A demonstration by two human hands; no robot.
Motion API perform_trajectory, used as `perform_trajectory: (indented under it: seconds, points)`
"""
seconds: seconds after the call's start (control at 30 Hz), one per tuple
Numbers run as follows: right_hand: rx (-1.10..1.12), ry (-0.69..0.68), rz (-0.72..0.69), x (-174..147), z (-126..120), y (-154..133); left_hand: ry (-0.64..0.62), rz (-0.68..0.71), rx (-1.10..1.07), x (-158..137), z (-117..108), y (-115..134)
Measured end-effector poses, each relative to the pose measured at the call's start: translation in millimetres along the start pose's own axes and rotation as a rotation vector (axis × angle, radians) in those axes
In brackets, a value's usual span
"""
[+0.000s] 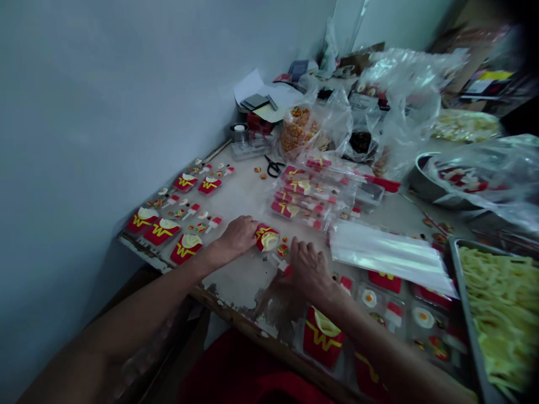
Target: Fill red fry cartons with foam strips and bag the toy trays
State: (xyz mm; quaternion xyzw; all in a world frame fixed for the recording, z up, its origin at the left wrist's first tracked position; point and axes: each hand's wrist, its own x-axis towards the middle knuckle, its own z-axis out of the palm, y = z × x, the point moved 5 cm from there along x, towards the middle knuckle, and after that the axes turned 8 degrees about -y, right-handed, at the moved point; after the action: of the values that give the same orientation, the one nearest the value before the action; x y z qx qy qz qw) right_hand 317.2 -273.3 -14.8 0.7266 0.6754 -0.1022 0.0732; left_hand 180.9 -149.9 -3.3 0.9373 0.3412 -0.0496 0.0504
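Note:
Between my two hands lies a small clear packet with a red toy fries box marked in yellow, a round burger-like piece and a red-and-white popsicle-shaped piece. My left hand has its fingers pinched at the packet's left end, beside the fries box. At the other end, my right hand curls its fingers over the packet near the popsicle piece. The packet's edges are hard to make out, partly under my fingers. Below my right forearm sits a larger red fries box.
Similar pieces stand in rows at the left by the wall. Stacked filled packets, scissors and clear sleeves lie beyond my hands. A metal tray of pale yellow strips, a bowl and plastic bags occupy the right and back.

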Motion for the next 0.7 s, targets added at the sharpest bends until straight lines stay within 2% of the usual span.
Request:
perform_trajectory:
  seconds: [0.1,0.2,0.3,0.4,0.47,0.53,0.57,0.63,0.7]
  points:
    - [0.031,-0.002,0.065,-9,10,12,0.016,-0.048,0.012,5,-2,5]
    - [0.061,0.045,0.069,-7,10,11,0.047,-0.103,-0.014,10,-4,15]
    - [0.072,0.104,0.042,-7,0,5,0.096,-0.097,-0.075,7,-10,38]
    - [0.109,0.179,-0.044,-11,-18,-2,0.140,-0.023,-0.159,-2,-17,66]
    - [0.220,0.243,-0.083,-13,-29,3,0.211,-0.050,-0.308,-8,-23,70]
    - [0.496,0.280,-0.053,-12,-32,18,0.298,-0.145,-0.491,-11,-26,60]
    - [0.708,0.247,-0.018,-10,-28,28,0.325,-0.190,-0.563,-11,-27,53]
    - [1.213,0.046,0.038,-5,-7,42,0.327,-0.227,-0.630,-7,-27,42]
    - [1.654,-0.205,0.047,-1,13,42,0.309,-0.225,-0.660,-1,-27,38]
